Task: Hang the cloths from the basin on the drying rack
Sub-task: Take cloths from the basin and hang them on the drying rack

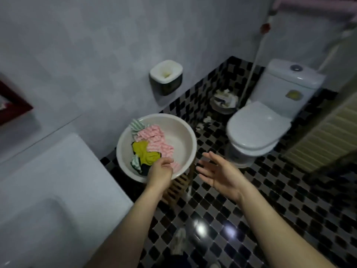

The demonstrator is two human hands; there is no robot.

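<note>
Several cloths (144,151) lie bunched in the basin (181,136), frame centre, on a wooden stool (176,188). Your left hand (161,168) is inside, fingers curled on the pink striped cloth (154,138). Your right hand (216,175) hovers just right of the rim, fingers spread, holding nothing.

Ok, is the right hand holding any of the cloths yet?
No, the right hand is open beside the basin, holding nothing; the left hand grips the pink cloth.

Checkered tile floor (289,190) bearing a slatted wooden stool (176,190), a white toilet (257,128), a full waste bin (224,102) and paper scraps (207,119); the basin (181,136) rests on the stool.
</note>
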